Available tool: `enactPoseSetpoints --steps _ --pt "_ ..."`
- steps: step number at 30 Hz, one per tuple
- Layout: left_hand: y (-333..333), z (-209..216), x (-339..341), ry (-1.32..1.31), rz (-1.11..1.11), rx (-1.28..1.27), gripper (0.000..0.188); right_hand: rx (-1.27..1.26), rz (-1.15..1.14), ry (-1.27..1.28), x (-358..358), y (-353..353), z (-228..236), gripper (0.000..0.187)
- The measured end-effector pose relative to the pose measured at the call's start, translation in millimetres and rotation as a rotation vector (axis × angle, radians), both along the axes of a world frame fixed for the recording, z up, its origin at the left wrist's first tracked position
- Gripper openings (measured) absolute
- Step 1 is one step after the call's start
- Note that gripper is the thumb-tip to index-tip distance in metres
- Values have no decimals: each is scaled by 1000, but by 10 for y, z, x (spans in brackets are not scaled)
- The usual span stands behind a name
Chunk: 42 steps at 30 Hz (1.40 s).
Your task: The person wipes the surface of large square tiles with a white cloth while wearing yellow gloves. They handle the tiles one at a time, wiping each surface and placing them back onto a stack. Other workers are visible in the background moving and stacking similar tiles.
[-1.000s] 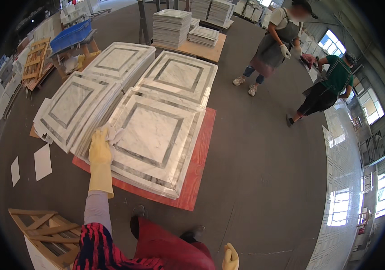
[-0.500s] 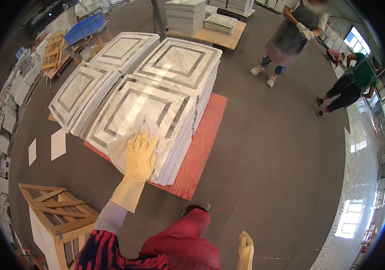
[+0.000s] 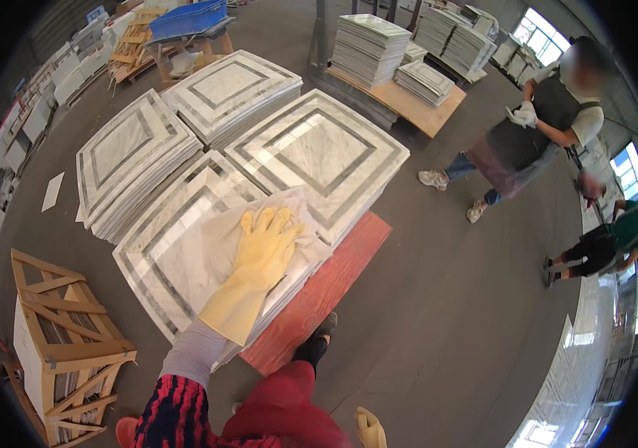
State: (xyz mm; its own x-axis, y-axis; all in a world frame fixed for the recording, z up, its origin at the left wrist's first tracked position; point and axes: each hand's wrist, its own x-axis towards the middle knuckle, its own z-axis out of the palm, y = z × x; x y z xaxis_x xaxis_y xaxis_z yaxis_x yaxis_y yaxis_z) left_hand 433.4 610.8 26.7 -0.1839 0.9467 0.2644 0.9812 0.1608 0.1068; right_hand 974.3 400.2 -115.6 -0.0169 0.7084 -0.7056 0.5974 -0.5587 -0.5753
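In a yellow rubber glove, my left hand (image 3: 263, 246) presses down on a thin white cloth (image 3: 218, 235), fingers spread over it rather than wrapped round it. The cloth lies partly bunched across the near stack of marble tiles (image 3: 147, 246), white with a grey inlaid frame, and covers part of the top tile. My right hand (image 3: 369, 428), also in a yellow glove, hangs low at the bottom edge with its fingers curled in; nothing shows in it. Beside the near stack stand a right stack (image 3: 322, 153), a far stack (image 3: 233, 82) and a left stack (image 3: 128, 153).
A red wooden board (image 3: 319, 295) juts out under the stacks by my feet. At left stands a slatted wooden crate (image 3: 72, 347). More tiles rest on a far pallet (image 3: 438, 119). A person in a dark apron (image 3: 524, 127) stands at right; another in green (image 3: 610, 243) bends farther off.
My left hand and the cloth have moved farther in over the near tile, toward the right stack. The view has shifted, and the apron-wearing person appears closer. My right hand remains low.
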Motion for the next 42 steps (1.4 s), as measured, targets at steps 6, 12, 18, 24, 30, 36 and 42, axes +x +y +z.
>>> enactPoseSetpoints --steps 6,12,18,24,30,36,42 --pt "508 -480 -1392 167 529 115 41 -86 143 -138 520 1267 294 51" --pt "866 -245 -2094 -40 873 -15 35 35 257 -81 404 2527 680 51" --pt "797 -116 -1052 -111 731 -23 29 -230 393 246 913 3165 -508 29" --pt "417 149 791 -130 426 -75 35 -321 344 229 -4 3651 76 26" --pt "227 157 431 -222 488 9 34 -167 498 246 94 4494 -328 43" --pt "184 -154 -1231 -149 823 152 37 176 824 64 -38 4795 23 44" --pt "-1329 -191 -1279 -127 1423 56 44 -158 670 135 -492 4542 497 28"
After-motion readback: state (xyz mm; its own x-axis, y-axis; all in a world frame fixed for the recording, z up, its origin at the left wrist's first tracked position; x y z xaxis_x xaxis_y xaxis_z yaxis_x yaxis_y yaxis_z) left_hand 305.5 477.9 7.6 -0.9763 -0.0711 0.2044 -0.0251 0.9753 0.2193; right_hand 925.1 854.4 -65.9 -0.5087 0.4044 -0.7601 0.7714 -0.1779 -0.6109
